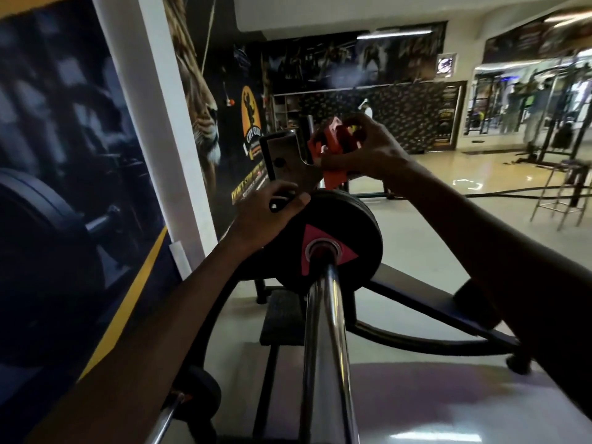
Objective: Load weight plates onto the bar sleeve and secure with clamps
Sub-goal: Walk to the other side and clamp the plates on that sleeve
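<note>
Black weight plate (339, 238) seated on the chrome bar (323, 331) at a gym rack (288, 158), left hand (269, 213) with its grip closed over the plate's top edge, right hand (362, 149) clamped on a red clamp (333, 142) held above the plate, beside the rack.

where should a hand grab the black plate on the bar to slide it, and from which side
Grip the black plate at its rim, from the top and the far side edges. Its face is flat, with the chrome bar through the centre, so only the rounded edge offers a hold. The left hand rests at the upper left rim; the right hand holds the red clamp.
</note>
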Tool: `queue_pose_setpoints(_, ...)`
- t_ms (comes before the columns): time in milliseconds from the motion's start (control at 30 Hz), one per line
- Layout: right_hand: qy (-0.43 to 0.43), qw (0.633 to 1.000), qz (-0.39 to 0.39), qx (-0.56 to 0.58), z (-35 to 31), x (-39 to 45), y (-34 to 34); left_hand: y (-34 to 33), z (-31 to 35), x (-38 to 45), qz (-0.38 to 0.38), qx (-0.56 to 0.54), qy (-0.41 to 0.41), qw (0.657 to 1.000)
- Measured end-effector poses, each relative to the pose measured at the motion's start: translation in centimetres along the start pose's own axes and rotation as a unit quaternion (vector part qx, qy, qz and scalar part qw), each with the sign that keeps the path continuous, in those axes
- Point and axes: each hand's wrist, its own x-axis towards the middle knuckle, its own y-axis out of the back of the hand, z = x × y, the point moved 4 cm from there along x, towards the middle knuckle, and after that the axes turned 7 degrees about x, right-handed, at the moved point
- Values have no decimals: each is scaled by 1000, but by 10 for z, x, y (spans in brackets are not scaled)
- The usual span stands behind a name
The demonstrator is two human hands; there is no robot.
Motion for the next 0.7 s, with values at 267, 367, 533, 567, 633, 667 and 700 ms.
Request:
queue_pose_setpoints(267,-105,991,33,81,-20,-98,-30,7,53,-39,-61,-155,-36,985)
queue_pose_setpoints(367,-158,975,-13,159,-38,-129,-34,11,70,-56,-29,-104,-65,992)
queue_pose_setpoints(533,-186,972,-30,140,-62,-180,-26,30,95,-91,24,-92,-76,993)
queue_pose_setpoints(567,-179,973,-57,131,-68,-192,-24,35,100,-100,22,-92,-76,993)
queue_pose_setpoints(633,-155,973,-106,137,-77,-218,-18,44,104,-117,1,-112,-57,992)
queue_pose_setpoints(667,-147,970,-123,150,-78,-230,-15,49,105,-126,-12,-129,-50,990)
queue_pose_setpoints(700,-139,966,-132,173,-80,-243,-12,54,108,-136,-25,-144,-47,988)
